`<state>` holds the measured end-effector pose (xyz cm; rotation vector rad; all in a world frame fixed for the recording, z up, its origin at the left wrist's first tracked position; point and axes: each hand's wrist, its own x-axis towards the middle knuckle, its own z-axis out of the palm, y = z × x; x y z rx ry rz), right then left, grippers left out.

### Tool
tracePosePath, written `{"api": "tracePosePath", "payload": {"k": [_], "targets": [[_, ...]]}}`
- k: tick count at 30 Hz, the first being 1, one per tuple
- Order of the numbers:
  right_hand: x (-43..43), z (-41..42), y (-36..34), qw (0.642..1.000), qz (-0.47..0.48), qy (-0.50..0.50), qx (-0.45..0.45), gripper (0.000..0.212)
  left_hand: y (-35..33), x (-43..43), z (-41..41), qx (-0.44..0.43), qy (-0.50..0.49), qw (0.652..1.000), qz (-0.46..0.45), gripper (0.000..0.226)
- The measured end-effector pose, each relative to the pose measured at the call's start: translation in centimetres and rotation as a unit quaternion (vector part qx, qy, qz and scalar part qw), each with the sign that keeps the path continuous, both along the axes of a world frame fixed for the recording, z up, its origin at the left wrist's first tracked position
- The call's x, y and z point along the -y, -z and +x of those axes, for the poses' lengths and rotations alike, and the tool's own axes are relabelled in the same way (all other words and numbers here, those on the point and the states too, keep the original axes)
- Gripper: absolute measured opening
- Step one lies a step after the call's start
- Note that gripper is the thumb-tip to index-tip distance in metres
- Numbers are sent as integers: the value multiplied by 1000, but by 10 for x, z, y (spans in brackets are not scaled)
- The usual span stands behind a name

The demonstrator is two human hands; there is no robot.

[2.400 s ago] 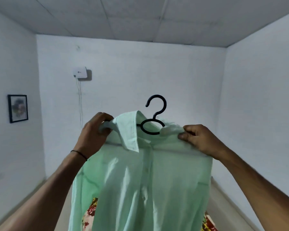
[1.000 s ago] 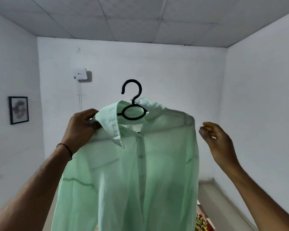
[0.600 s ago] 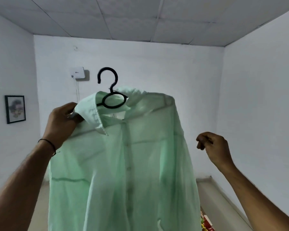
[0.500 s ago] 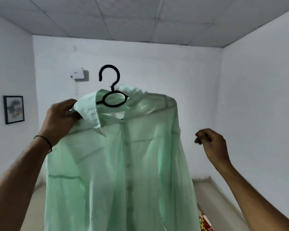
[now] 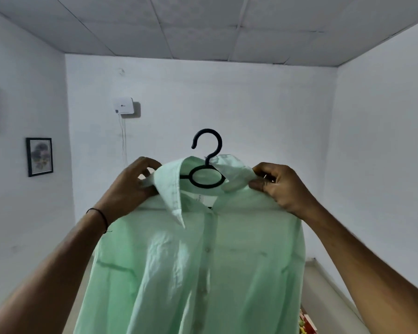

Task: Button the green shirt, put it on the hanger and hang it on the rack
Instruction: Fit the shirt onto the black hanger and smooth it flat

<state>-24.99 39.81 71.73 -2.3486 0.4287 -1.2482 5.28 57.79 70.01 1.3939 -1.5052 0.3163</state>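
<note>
Both arms raised. Left hand (image 5: 128, 189) grips green shirt (image 5: 203, 266) shoulder; right hand (image 5: 281, 186) pinches collar beside black hanger (image 5: 206, 162). Neck label unreadable.

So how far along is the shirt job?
Done: green shirt looks buttoned down the front and sits on the black hanger. In hand: left hand and right hand both pinch the fabric beside the collar. Left: hanging it up; no rack in view.
</note>
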Motion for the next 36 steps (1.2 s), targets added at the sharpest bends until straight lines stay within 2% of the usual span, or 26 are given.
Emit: {"api": "tracePosePath", "payload": {"k": [2, 5, 9, 12, 14, 17, 18, 19, 22, 23, 25, 27, 28, 29, 31, 33, 36], "targets": [[0, 1, 4, 1000, 19, -10, 18, 12, -3, -4, -1, 36, 30, 998, 49, 37], [-1, 0, 6, 997, 50, -36, 54, 18, -8, -5, -6, 14, 45, 994, 94, 38], [-5, -9, 6, 994, 32, -67, 83, 24, -4, 2, -7, 7, 9, 999, 45, 43], [-13, -12, 1, 997, 13, -59, 38, 11, 1, 8, -10, -3, 16, 999, 37, 44], [-17, -6, 0, 1000, 15, -17, 18, 31, 2, 13, -13, -4, 18, 999, 35, 42], [-15, 9, 6, 987, -75, 129, -67, 63, 2, 21, -16, -12, 26, 999, 27, 32], [-12, 13, 10, 977, -110, 161, -91, 60, 2, 22, -17, -15, 28, 999, 25, 28], [-9, 15, 12, 968, -139, 184, -99, 49, 2, 24, -19, -15, 29, 999, 26, 26], [0, 13, 12, 953, -211, 208, -59, 11, 3, 26, -22, -1, 20, 999, 41, 23], [4, 10, 12, 960, -205, 189, -30, 7, 3, 26, -22, 3, 17, 999, 45, 21], [6, 0, 8, 992, -99, 82, 18, 8, 2, 24, -21, 10, 18, 999, 46, 12], [2, -10, 2, 996, 77, -42, 35, 26, 0, 22, -20, 19, 20, 998, 50, 6], [2, -13, 0, 990, 121, -67, 29, 37, -2, 22, -20, 23, 22, 998, 54, 9], [3, -16, -1, 991, 117, -64, 4, 40, -4, 23, -19, 27, 26, 998, 60, 16], [8, -16, 0, 996, 66, -34, -58, 33, -6, 25, -18, 34, 32, 997, 67, 25], [12, -17, 4, 993, 46, -25, -105, 33, -7, 27, -17, 44, 32, 996, 68, 22], [21, -19, 9, 990, 46, -40, -130, 23, -6, 29, -15, 45, 19, 997, 55, 27]]}}
